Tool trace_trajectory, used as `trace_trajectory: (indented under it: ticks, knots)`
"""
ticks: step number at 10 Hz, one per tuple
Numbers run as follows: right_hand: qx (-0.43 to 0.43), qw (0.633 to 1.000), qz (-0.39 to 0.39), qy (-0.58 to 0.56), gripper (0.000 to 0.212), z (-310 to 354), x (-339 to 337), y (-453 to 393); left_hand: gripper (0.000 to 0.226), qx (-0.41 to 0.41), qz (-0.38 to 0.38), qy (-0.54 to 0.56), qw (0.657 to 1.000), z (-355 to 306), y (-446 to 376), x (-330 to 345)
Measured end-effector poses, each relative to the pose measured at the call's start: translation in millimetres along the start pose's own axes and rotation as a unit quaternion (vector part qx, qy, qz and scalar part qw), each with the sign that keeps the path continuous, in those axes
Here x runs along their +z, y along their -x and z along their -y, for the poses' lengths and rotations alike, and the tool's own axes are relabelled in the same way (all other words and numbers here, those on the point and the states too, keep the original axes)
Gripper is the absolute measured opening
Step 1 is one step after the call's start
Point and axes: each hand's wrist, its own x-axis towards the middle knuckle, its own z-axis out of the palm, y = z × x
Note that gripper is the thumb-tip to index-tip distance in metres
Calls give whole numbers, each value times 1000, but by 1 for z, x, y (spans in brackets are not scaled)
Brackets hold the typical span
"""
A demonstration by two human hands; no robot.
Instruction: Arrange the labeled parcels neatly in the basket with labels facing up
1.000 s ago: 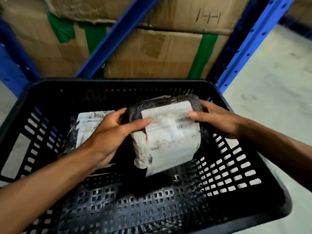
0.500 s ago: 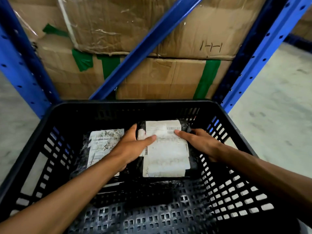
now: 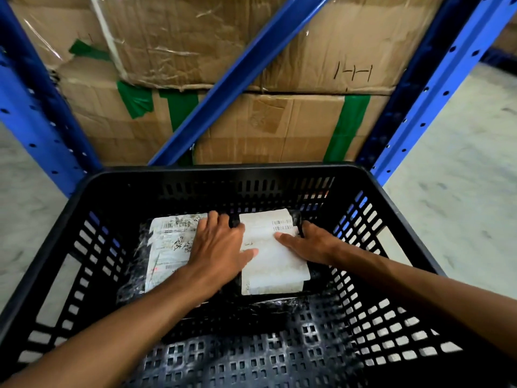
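Pressing flat, the left hand (image 3: pixel 216 247) and right hand (image 3: pixel 310 243) lie open on the right parcel (image 3: pixel 275 264), label up beside the left parcel (image 3: pixel 167 247) by the basket's (image 3: pixel 229 170) far wall. Soft, slick wrap probably; grip the edges.

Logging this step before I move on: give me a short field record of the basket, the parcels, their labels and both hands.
basket: black slotted basket on the floor, in front of blue racking holding cardboard boxes
parcels in basket: two, side by side on the floor of the basket, toward the far wall
left parcel: black wrap, white label up
right parcel: black wrap, white label up, barcode visible
left hand: flat, spanning both parcels
right hand: flat on right parcel
free space: near half of basket
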Motion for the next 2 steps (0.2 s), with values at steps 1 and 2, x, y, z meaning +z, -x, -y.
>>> trace_trajectory:
  ticks: [1, 2]
  knots:
    - [0, 990, -4, 144, 56, 14, -23, -1, 63, 29, 45, 25, 998, 21, -9, -11]
    - [-27, 985, -57, 161, 47, 27, -49, -1, 68, 39, 120, 36, 991, 45, -12, -38]
